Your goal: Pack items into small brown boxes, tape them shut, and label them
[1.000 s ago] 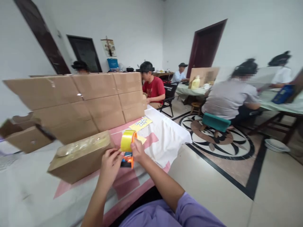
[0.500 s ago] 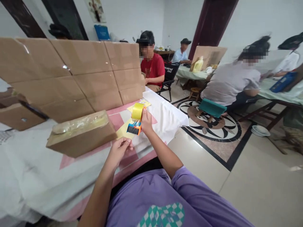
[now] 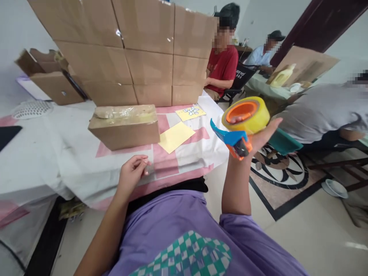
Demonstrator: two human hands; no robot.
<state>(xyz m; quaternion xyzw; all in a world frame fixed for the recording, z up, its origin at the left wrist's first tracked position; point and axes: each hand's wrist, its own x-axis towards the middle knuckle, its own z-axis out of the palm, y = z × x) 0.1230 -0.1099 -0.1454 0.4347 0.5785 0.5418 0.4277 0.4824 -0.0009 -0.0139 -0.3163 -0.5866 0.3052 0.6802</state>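
My right hand (image 3: 263, 135) is raised to the right of the table edge and holds a tape dispenser (image 3: 233, 141) in blue and orange plastic. A roll of yellow tape (image 3: 260, 119) is mounted on it, and some of my fingers show through its orange hub. My left hand (image 3: 133, 172) hovers at the table's near side with the fingers curled and thumb pressed to them. Whatever may be between those fingertips is too small to make out. Beyond it stands a taped cardboard box (image 3: 126, 132). A plain yellow sheet (image 3: 176, 137) lies beside the box.
Stacked cardboard boxes (image 3: 152, 69) form a wall behind the taped box. A printed yellow card (image 3: 191, 112) lies on the cloth-covered table (image 3: 77, 161). A person in red (image 3: 227, 69) sits past the boxes. Another person in grey (image 3: 324, 111) sits to the right, near a white basin (image 3: 335, 188).
My right hand has swung right and up with the tape dispenser, away from my left hand, and turned it. The left hand stays low, fingers curled. The view has shifted left.
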